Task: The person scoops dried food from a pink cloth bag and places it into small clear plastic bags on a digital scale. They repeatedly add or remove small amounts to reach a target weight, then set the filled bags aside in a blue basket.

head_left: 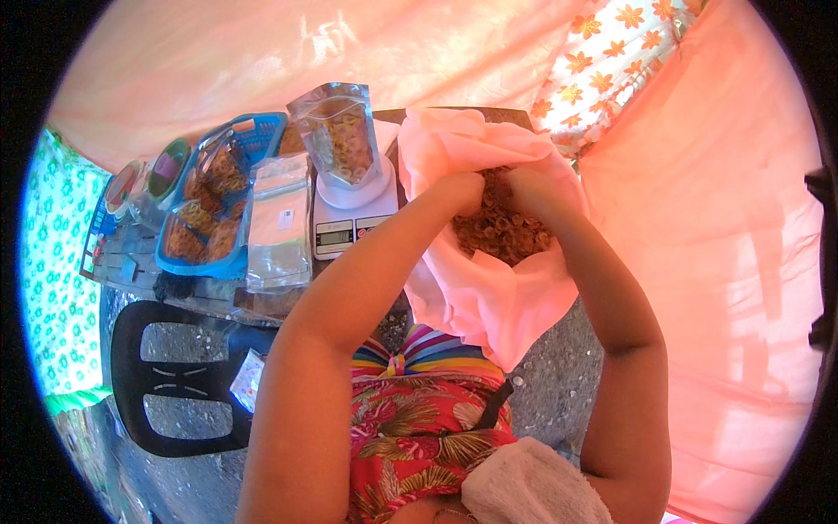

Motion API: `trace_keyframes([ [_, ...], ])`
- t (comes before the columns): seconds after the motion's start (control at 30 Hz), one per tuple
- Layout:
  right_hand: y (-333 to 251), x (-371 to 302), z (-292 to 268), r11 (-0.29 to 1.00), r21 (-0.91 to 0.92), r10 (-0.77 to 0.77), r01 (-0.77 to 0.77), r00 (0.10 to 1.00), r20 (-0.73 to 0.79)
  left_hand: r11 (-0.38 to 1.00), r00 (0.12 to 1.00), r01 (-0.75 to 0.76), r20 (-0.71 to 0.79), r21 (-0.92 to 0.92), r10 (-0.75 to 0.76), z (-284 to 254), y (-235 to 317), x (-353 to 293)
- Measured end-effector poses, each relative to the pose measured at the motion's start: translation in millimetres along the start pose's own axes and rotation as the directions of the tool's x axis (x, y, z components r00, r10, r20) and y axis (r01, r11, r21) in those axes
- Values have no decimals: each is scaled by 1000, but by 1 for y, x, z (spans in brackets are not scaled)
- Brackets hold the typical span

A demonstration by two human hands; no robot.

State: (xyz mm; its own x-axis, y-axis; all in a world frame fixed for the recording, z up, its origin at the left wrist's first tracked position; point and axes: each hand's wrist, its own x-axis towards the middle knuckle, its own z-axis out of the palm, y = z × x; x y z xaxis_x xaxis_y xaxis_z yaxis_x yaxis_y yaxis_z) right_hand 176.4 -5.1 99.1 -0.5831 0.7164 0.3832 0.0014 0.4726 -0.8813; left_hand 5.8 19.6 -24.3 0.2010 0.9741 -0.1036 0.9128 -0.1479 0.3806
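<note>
Both my arms reach into a container draped in pink cloth (463,301), which is full of thin, curled brown chips (502,231). At the far side of the pile, my left hand (467,192) dips in from the left. Close beside it, my right hand (525,188) reaches in among the same chips. The fingers of both hands are mostly hidden, so their grip does not show. Left of the container, a clear stand-up pouch (342,140) partly filled with chips stands on the round plate of a white digital scale (353,214).
Flat clear bags (281,218) lie stacked left of the scale. Beyond them, a blue plastic basket (262,133) holds several bagged brown snacks. Green and red-rimmed containers stand farther left. A black chair (131,384) is at lower left. Pink fabric (698,288) hangs at the right and back.
</note>
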Motion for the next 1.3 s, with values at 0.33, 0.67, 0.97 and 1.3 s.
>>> trace_keyframes([
  [0.33,30,21,-48,778,-610,336,-153,921,197,890,994,8,-95,-456,-58,-53,33,-35],
  [0.67,21,26,-35,765,-601,354,-231,930,94,983,822,-181,-555,-45,126,-68,30,-48],
  [0.97,-1,33,-21,898,-426,169,-110,980,103,466,963,-156,-240,-871,-126,-81,41,-64],
  [1.3,0,36,-26,851,-467,314,-241,946,83,-189,985,28,60,-982,-165,-81,47,-62],
])
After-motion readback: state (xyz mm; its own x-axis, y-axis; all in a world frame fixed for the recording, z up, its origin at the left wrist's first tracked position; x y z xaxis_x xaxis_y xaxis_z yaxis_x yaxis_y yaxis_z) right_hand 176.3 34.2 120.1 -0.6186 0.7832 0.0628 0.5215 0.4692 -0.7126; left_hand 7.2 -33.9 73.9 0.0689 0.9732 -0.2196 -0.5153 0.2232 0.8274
